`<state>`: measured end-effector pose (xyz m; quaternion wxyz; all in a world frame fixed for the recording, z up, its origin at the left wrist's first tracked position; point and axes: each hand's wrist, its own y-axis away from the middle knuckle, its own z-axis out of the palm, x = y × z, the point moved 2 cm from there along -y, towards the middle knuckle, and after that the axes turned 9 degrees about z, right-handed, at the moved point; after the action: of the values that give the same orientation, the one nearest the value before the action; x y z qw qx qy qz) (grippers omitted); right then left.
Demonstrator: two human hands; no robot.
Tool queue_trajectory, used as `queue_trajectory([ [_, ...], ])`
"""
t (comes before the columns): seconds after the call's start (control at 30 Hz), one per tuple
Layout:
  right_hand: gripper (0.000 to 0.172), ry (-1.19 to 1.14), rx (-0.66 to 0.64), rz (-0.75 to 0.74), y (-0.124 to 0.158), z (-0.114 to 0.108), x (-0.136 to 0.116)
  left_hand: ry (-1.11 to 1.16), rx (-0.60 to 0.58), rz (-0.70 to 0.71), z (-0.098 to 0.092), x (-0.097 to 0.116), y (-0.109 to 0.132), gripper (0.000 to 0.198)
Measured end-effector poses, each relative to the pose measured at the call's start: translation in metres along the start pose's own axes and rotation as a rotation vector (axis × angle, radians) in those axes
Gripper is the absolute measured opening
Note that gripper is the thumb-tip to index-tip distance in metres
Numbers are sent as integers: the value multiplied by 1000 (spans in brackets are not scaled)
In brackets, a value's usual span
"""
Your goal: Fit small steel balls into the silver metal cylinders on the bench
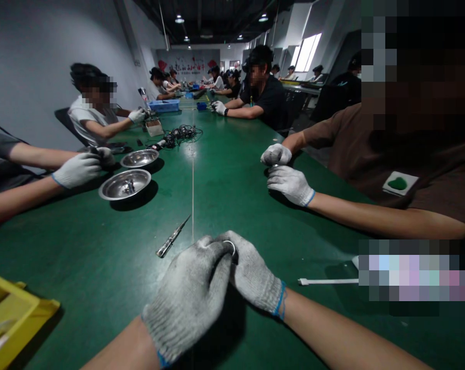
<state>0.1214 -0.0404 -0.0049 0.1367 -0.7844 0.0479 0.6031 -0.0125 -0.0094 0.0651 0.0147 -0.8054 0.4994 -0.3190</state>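
Note:
Both my hands wear light grey knit gloves and meet just above the green table (232,205). My left hand (192,293) is closed, its thumb and fingers pressed toward the other hand. Opposite it, my right hand (251,272) is closed too. Between them shows the curved, shiny rim of a small round metal piece (230,246); the rest of it is hidden by the gloves. A screwdriver with a clear handle (171,240) lies on the table beyond my left hand, its tip pointing away to the right.
A yellow bin (20,318) stands at the near left. Two steel bowls (109,194) sit farther left, before a co-worker's gloved hands. Tangled black cables (178,134) lie beyond. At right are another co-worker's gloved hands (290,185) and a white cable (328,281).

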Motion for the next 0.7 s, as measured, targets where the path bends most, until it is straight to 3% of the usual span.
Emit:
queue_trajectory([
  [0.17,13,17,-12,-5,0,0,-1,-34,-69,46,-5,-3,-4,26],
  [0.3,19,5,-21,-4,0,-1,-3,-328,-165,202,-9,1,-5,19],
  [0.43,20,13,-18,6,-1,-3,-3,-560,-182,305,-7,4,-5,18],
  [0.57,21,4,13,25,-2,-3,1,-634,-139,292,-3,5,-3,20],
  [0.7,21,4,34,19,-1,-1,4,-551,-140,239,-4,6,-3,22],
])
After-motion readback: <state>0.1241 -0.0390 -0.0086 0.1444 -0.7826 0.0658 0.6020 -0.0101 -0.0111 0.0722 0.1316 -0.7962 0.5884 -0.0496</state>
